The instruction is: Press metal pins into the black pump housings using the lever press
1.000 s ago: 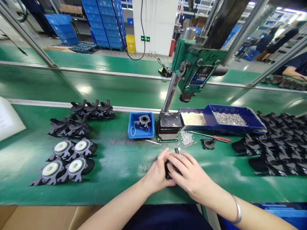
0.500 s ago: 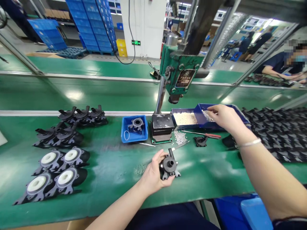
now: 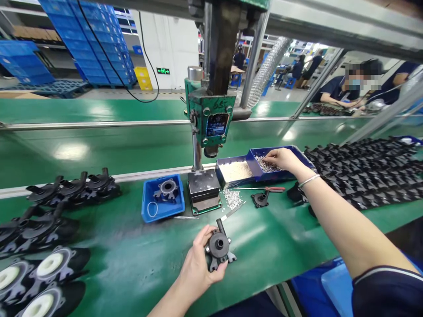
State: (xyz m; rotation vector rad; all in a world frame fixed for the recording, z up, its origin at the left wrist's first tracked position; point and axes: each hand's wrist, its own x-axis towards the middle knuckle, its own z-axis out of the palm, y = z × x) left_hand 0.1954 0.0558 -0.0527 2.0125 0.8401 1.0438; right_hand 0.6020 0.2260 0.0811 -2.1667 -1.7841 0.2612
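My left hand (image 3: 200, 257) grips a black pump housing (image 3: 219, 245) by its left side, thumb below and fingers above. The housing's round cover faces up, with a short central spout and a side pipe pointing away from me. My right hand (image 3: 280, 158) reaches into a blue bin of small metal screws (image 3: 264, 165), its fingertips pinched together among them. Whatever the fingertips hold is too small to make out. Left of that bin stands another blue bin with small pale pieces (image 3: 235, 171). Tiny white rings (image 3: 232, 199) lie in a pile in front.
A green press (image 3: 211, 119) stands over a black block (image 3: 204, 185). Beside it are a blue tray (image 3: 145, 198), tweezers (image 3: 185, 217), a red-handled screwdriver (image 3: 275, 189) and a loose black cover (image 3: 261, 199). Rows of black housings (image 3: 370, 176) fill the right; several more (image 3: 72, 187) stand left.
The camera view has turned to the right. My right hand has dipped its fingers into the screws, while my left hand keeps holding the pump housing.
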